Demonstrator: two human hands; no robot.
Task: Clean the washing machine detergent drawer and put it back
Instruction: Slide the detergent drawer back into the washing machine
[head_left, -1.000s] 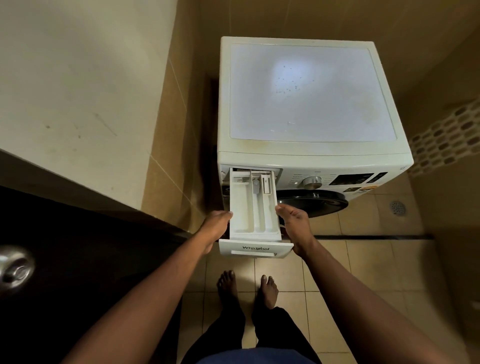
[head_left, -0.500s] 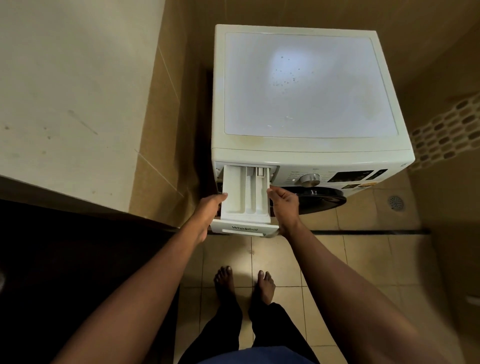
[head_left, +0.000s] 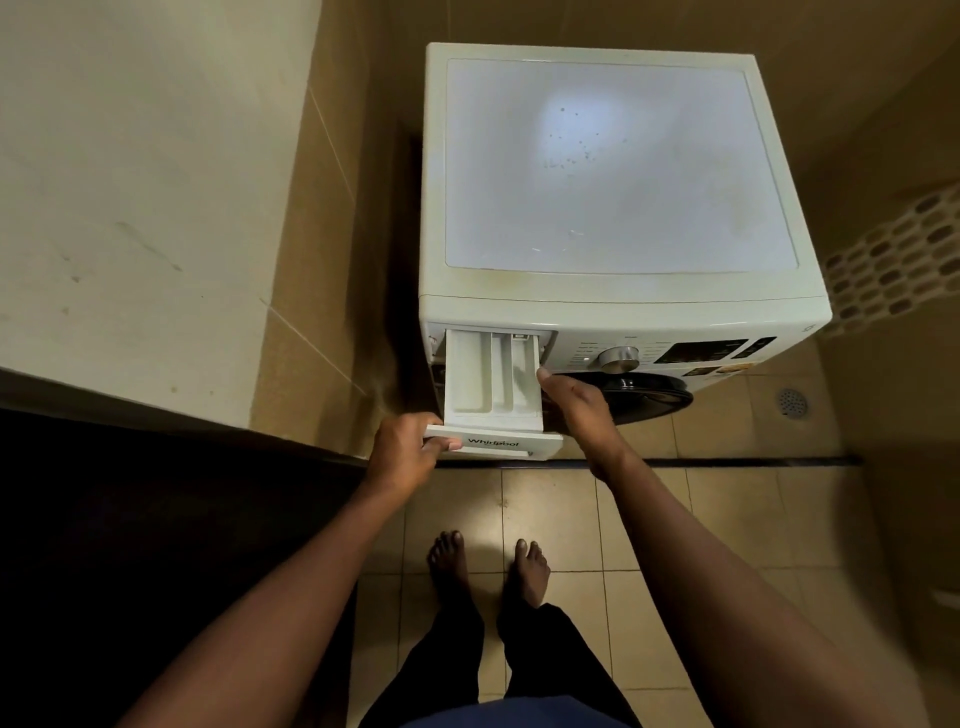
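Detergent drawer (head_left: 491, 382): parked partway into its slot at the top left of the washing machine (head_left: 618, 171) front, with a good chunk sticking out. The compartments look pale and bare, so the put-back step is judged to be underway.
Front panel (head_left: 498, 442): the branded face is kept toward the person, since that end is meant to finish flush with the machine.
Left hand (head_left: 402, 452): wrapped round the left end of the front panel, thumb laid on the face. It's probably held there so the push can be steered and kept level.
Right hand (head_left: 576, 410): laid against the drawer's right side wall, one finger stretched along it. Whether the other fingers are curled underneath can't be told. It's likely placed there as a guide so the drawer isn't skewed.
Next move: a straight, even push is called for. Jamming could be expected if one side gets driven ahead.
Control dial (head_left: 618, 358): set just right of the slot, untouched.
Door (head_left: 644, 397): dark and round, seen below the dial, beside the right hand.
Bare feet (head_left: 488, 566): planted on the tiled floor, squarely facing the drawer.
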